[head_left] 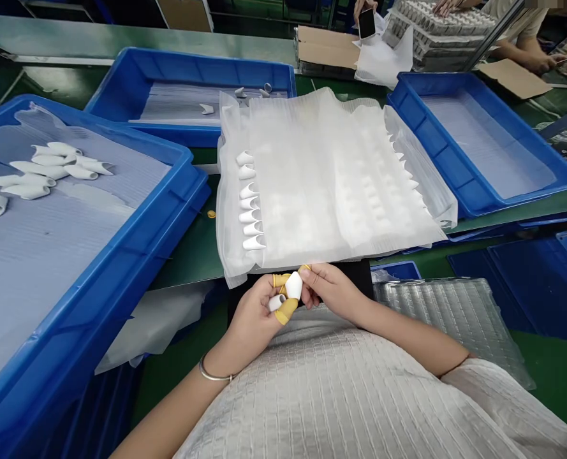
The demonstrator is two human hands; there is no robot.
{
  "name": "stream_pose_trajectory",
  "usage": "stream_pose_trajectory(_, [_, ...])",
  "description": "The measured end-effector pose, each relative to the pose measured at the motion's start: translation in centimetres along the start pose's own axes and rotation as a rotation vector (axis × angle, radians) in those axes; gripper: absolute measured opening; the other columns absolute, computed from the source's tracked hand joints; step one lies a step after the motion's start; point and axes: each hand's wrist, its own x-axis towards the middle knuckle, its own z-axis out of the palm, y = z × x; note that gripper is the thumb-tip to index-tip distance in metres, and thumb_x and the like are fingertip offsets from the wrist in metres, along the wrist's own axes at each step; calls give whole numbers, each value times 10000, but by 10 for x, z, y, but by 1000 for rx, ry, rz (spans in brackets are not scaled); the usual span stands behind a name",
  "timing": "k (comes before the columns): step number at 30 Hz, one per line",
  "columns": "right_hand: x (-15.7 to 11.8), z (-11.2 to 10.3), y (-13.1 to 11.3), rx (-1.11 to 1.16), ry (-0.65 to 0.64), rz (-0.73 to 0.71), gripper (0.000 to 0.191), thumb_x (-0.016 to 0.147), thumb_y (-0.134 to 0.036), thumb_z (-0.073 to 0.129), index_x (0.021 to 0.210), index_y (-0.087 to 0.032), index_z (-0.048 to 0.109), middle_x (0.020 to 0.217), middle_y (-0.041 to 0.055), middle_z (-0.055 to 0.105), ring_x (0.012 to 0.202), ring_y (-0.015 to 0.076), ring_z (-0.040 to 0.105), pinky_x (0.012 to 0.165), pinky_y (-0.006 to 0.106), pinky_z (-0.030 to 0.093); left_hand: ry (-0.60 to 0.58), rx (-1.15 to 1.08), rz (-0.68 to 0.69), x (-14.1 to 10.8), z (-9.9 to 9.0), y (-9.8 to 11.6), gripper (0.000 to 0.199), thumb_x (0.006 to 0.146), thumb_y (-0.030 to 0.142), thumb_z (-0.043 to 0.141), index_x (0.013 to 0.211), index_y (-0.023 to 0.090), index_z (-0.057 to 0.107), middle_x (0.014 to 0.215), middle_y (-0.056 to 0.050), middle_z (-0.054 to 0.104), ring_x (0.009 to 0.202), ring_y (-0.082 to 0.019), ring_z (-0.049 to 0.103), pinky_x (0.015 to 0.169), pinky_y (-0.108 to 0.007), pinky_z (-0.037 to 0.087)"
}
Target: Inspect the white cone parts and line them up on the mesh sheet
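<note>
My left hand (257, 312), with yellow finger cots on its fingertips, grips a small white plastic piece (293, 285) in front of my body. A white tube end (277, 303) also shows among its fingers; whether it belongs to the same piece I cannot tell. My right hand (328, 287) is closed, its thumb and a yellow-covered fingertip pinched at the right edge of the piece. Just beyond the hands lies a stack of white foam sheets (302, 185). Several white tubular pieces (251, 203) with slanted ends stick out along its left side.
At left, a blue tray (168, 210) holds several loose white pieces (63, 159). Another blue tray (206, 135) stands behind, and a third (474, 172) at right. Clear plastic trays (455, 325) lie low at right. Other people's hands (541, 60) work at the back.
</note>
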Motion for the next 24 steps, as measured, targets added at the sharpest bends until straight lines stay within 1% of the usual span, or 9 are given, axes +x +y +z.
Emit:
stream_pose_trajectory(4, [-3,-1,-2,56,0,39,494,937,-558,510,663,-152,573,578,-1,575,515,100,516,503,224,395,-25,-46,-18,1,0,-3,164,856,259,622,1002,198,579,970,-44,706,880,-197,668,816,-360,543])
stream_pose_trajectory(9, [-5,-3,-2,106,-7,46,453,929,-530,532,683,-152,573,631,6,591,539,100,530,521,230,401,-32,-42,-27,0,-2,-8,170,867,273,621,1020,208,583,1006,-40,702,915,-194,661,803,-335,532])
stream_pose_trajectory(11, [-5,-3,-1,79,-1,52,383,901,-505,582,746,-155,583,652,-2,587,561,106,536,533,233,410,-23,16,-23,0,-2,-9,172,868,280,617,1023,211,590,996,-36,701,895,-191,660,769,-320,527])
stream_pose_trajectory(14, [-4,-1,2,-8,30,31,269,819,-404,702,844,-167,576,670,-33,548,592,108,521,550,232,412,17,204,-3,1,-2,-5,173,854,293,615,1005,208,608,946,-29,695,809,-184,650,690,-305,510])
stream_pose_trajectory(16, [-3,0,4,-85,39,-8,227,792,-322,724,822,-173,555,676,-43,523,598,102,496,552,230,401,37,337,26,1,-2,-1,161,842,292,612,973,199,616,901,-27,688,753,-180,635,645,-300,490])
stream_pose_trajectory(18, [-2,-1,4,-134,34,-27,195,784,-264,709,782,-176,535,671,-46,513,591,96,480,549,228,395,43,423,58,1,-2,3,139,834,284,607,937,192,619,855,-23,680,716,-176,622,626,-298,477])
stream_pose_trajectory(21, [-2,-3,1,-85,-11,9,121,777,-224,666,800,-169,560,660,-38,553,598,107,531,582,244,445,38,438,67,1,-3,5,117,834,268,595,927,201,617,856,-15,681,713,-170,620,618,-286,475])
stream_pose_trajectory(24, [-3,-6,-1,2,-61,65,65,783,-197,605,831,-155,596,692,-6,627,622,120,595,610,255,487,15,378,52,0,-4,4,96,842,258,590,922,214,618,906,-8,692,743,-163,629,631,-272,481])
